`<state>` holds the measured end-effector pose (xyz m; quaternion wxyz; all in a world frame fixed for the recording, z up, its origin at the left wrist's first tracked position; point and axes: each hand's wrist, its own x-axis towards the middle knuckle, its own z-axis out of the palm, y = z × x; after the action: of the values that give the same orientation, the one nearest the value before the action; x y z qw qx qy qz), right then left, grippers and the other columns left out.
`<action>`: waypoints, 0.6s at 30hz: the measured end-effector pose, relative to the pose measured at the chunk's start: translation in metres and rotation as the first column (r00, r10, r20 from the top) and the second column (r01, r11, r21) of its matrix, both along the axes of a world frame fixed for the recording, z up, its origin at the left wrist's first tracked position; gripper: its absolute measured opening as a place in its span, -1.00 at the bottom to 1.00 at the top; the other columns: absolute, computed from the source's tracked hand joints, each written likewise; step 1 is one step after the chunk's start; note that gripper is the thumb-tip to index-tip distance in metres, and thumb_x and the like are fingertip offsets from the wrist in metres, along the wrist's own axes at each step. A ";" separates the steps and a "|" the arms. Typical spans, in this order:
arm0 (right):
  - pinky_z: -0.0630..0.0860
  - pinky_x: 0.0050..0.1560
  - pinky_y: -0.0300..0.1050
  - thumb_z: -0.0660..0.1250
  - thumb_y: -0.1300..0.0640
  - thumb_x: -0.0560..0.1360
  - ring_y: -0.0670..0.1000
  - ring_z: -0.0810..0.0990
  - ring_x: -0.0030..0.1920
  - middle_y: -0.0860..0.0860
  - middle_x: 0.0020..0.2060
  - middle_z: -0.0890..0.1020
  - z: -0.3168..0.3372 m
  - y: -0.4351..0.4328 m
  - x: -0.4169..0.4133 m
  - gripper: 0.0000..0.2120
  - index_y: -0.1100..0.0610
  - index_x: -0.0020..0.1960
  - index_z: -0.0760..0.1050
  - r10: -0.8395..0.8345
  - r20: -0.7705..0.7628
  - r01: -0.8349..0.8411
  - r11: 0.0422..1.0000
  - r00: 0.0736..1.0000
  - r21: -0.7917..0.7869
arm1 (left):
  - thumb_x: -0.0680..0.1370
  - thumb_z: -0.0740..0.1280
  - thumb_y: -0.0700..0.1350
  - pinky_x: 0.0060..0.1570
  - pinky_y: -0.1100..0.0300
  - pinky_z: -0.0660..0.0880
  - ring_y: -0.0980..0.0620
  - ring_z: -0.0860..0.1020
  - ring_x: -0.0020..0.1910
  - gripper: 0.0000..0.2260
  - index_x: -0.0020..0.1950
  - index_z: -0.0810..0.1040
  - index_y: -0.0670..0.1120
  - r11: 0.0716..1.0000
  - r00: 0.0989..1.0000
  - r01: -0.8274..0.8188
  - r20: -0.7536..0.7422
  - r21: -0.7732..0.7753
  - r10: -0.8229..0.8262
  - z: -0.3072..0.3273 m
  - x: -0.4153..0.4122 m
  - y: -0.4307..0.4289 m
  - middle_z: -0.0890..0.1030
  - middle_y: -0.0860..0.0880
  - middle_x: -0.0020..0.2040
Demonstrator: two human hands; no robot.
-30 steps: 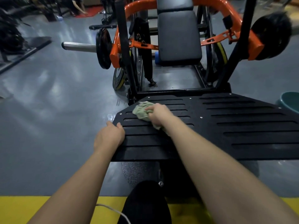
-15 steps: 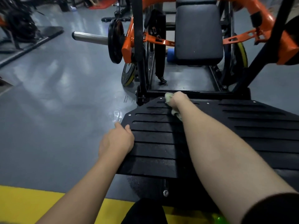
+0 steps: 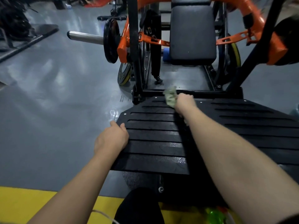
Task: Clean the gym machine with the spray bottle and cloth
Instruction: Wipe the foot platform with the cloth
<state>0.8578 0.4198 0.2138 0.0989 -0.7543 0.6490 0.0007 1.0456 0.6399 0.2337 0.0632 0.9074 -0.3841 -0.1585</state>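
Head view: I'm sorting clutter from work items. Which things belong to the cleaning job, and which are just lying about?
Job: cloth held by the right hand; black footplate, its edge under the left hand; green bottle, cut off below, probably the sprayer.
Lying about: yellow-rimmed weight plate; blue roll.

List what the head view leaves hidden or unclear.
1. Green object, possibly the spray bottle: blurred, cropped by the bottom edge.
2. Right hand: fingers buried in the cloth, motion-blurred.
3. Left hand: fingertips covered by its own back at the footplate edge.
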 end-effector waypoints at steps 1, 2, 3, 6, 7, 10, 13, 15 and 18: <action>0.38 0.39 0.05 0.39 0.30 0.48 0.24 0.50 0.34 0.22 0.26 0.60 0.000 -0.011 -0.028 -0.62 0.22 0.29 0.51 -0.086 -0.029 0.085 0.996 0.996 -0.009 | 0.73 -0.05 0.13 0.05 -0.06 0.34 -0.32 0.49 0.28 -0.53 0.43 0.34 -0.17 1.000 1.000 -0.005 -0.002 -0.001 0.005 0.001 0.000 0.000 0.52 -0.29 0.30; 0.37 0.39 0.04 0.42 0.29 0.47 0.23 0.51 0.34 0.22 0.26 0.60 0.000 -0.019 -0.053 -0.62 0.23 0.28 0.51 -0.162 -0.059 0.162 0.987 0.985 -0.014 | 0.73 -0.05 0.13 0.04 -0.05 0.33 -0.31 0.49 0.28 -0.54 0.42 0.34 -0.17 1.000 1.000 -0.005 -0.002 -0.004 0.005 0.001 0.000 0.000 0.52 -0.28 0.30; 0.36 0.39 0.03 0.43 0.26 0.48 0.24 0.50 0.35 0.22 0.27 0.59 0.001 -0.023 -0.074 -0.61 0.22 0.29 0.51 -0.222 -0.084 0.223 0.975 0.971 -0.001 | 0.73 -0.05 0.12 0.03 -0.05 0.33 -0.31 0.49 0.28 -0.54 0.42 0.34 -0.17 1.000 1.000 -0.006 -0.001 -0.007 0.006 0.002 0.000 0.000 0.52 -0.28 0.30; 0.40 0.37 0.04 0.34 0.17 0.55 0.26 0.50 0.34 0.22 0.27 0.59 0.010 -0.020 -0.096 -0.65 0.16 0.33 0.54 -0.279 -0.053 0.281 0.958 0.959 0.055 | 0.72 -0.04 0.12 0.06 -0.06 0.35 -0.31 0.49 0.29 -0.55 0.41 0.35 -0.18 1.000 1.000 0.001 -0.003 -0.017 -0.001 0.001 0.001 0.001 0.52 -0.28 0.31; 0.43 0.33 0.03 0.31 0.13 0.57 0.26 0.52 0.31 0.23 0.27 0.59 0.014 -0.014 -0.090 -0.65 0.18 0.33 0.54 -0.272 -0.030 0.273 0.960 0.962 0.064 | 0.72 -0.03 0.11 0.06 -0.06 0.34 -0.31 0.49 0.29 -0.55 0.40 0.36 -0.18 1.000 1.000 0.002 -0.006 -0.020 -0.002 0.002 0.000 0.001 0.52 -0.28 0.31; 0.54 0.11 -0.09 0.29 0.13 0.61 0.24 0.57 0.23 0.22 0.36 0.51 0.028 0.025 -0.049 -0.61 0.22 0.41 0.45 -0.131 0.046 0.123 0.981 0.990 0.149 | 0.72 -0.03 0.12 0.14 -0.09 0.37 -0.31 0.46 0.33 -0.54 0.43 0.35 -0.17 1.000 0.999 -0.016 -0.029 -0.013 0.016 0.008 -0.004 0.004 0.49 -0.26 0.36; 0.49 0.25 -0.08 0.28 0.14 0.60 0.19 0.52 0.32 0.14 0.38 0.52 0.036 0.072 0.005 -0.58 0.06 0.46 0.47 0.123 0.214 -0.168 0.964 0.969 0.205 | 0.72 -0.02 0.10 0.25 -0.12 0.38 -0.30 0.44 0.37 -0.54 0.46 0.34 -0.16 0.999 0.998 -0.033 -0.050 -0.001 0.033 0.015 -0.008 0.007 0.47 -0.24 0.41; 0.40 0.35 -0.06 0.25 0.14 0.62 0.18 0.48 0.38 0.12 0.38 0.52 0.045 0.109 0.029 -0.59 -0.01 0.46 0.48 0.243 0.298 -0.319 0.916 0.923 0.242 | 0.72 -0.02 0.09 0.26 -0.11 0.38 -0.29 0.44 0.38 -0.55 0.48 0.34 -0.15 0.999 0.997 -0.040 -0.071 -0.010 0.039 0.019 -0.010 0.010 0.47 -0.24 0.42; 0.37 0.33 -0.14 0.22 0.10 0.64 0.19 0.49 0.36 0.13 0.40 0.52 0.057 0.160 0.029 -0.60 -0.15 0.44 0.49 0.375 0.325 -0.445 0.878 0.868 0.176 | 0.72 0.01 0.07 0.29 -0.09 0.38 -0.30 0.44 0.39 -0.54 0.49 0.37 -0.16 0.999 0.996 -0.043 -0.080 -0.023 0.041 0.019 -0.010 0.012 0.45 -0.24 0.43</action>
<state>0.8865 0.5799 0.2712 0.2801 -0.8498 0.4466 -0.0051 1.0360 0.6522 0.2526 0.0928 0.9073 -0.3641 -0.1886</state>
